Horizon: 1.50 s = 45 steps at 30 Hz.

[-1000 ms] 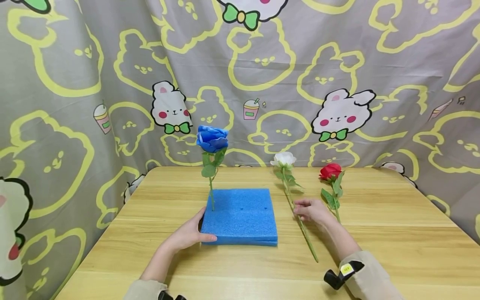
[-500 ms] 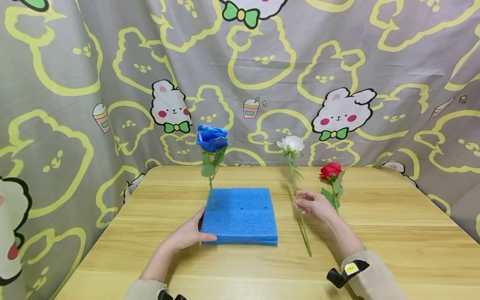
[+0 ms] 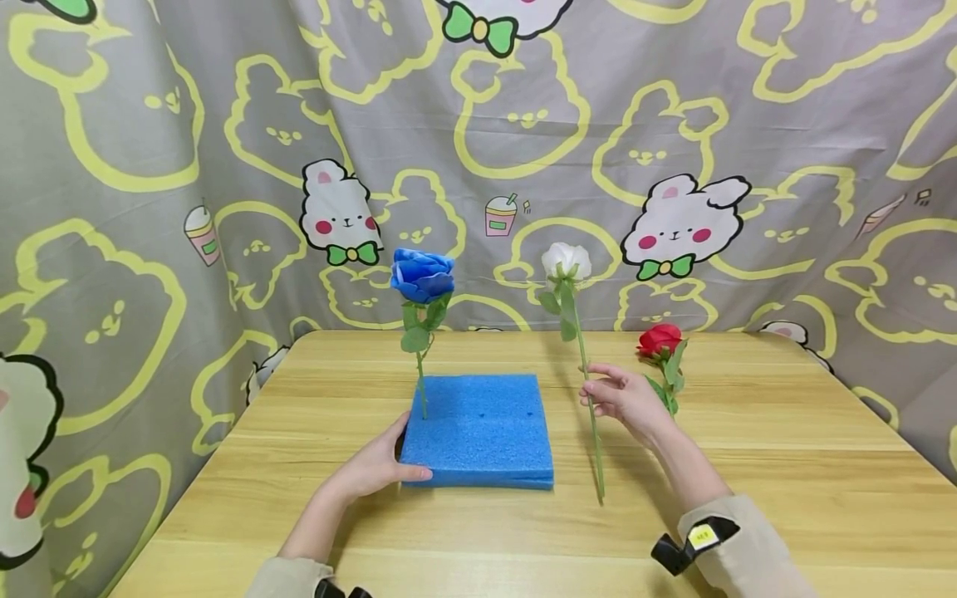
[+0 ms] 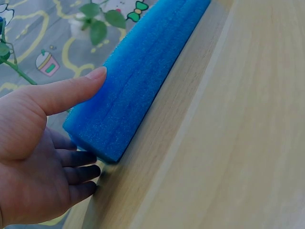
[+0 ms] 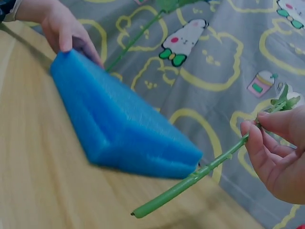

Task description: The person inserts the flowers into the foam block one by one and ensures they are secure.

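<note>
A blue foam block (image 3: 478,436) lies on the table, with a blue rose (image 3: 423,276) standing upright in its left part. My left hand (image 3: 377,457) holds the block at its left front corner, thumb on the front and fingers along the left side. To the right of the block, my right hand (image 3: 628,407) pinches the stem of a white rose (image 3: 566,264) between thumb and fingers. That rose is nearly upright, bloom up. In the right wrist view the lower end of its green stem (image 5: 190,179) is bare and in front of the block.
A red rose (image 3: 660,342) lies on the wooden table (image 3: 785,465) behind my right hand, its lower stem hidden by the arm. Two small dark holes show in the block's top. A patterned grey curtain (image 3: 419,108) hangs behind the table.
My right hand has raised the white rose from its slant low over the table to nearly upright, its lower end swinging left. The left hand and the block have stayed put.
</note>
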{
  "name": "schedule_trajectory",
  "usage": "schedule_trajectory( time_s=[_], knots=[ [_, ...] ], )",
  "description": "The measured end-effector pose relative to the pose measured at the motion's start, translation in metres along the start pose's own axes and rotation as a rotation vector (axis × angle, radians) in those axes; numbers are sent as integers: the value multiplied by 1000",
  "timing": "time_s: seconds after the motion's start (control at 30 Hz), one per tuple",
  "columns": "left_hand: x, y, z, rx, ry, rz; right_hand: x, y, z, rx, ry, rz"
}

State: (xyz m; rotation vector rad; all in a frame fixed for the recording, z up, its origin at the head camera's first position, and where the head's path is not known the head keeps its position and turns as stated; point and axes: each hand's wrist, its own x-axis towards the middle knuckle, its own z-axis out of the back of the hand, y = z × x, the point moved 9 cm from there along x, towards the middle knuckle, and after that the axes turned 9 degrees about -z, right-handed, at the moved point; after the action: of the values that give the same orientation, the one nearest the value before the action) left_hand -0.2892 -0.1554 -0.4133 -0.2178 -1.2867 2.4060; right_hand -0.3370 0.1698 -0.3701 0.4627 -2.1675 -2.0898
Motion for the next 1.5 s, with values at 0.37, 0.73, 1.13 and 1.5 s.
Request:
schedule_trajectory(
  time_s=[0.37,0.73,1.13,1.5],
  knots=[
    [0,0,0,-20,-3,6,-2,33,-19,-78,13,84],
    [0,1,0,-13,-7,6,-2,47,-29,-30,-25,95],
    [0,0,0,-17,-8,3,4,63,-47,-5,-52,177],
    [-1,1,0,-15,-6,12,13,74,-69,61,-46,285]
  ],
)
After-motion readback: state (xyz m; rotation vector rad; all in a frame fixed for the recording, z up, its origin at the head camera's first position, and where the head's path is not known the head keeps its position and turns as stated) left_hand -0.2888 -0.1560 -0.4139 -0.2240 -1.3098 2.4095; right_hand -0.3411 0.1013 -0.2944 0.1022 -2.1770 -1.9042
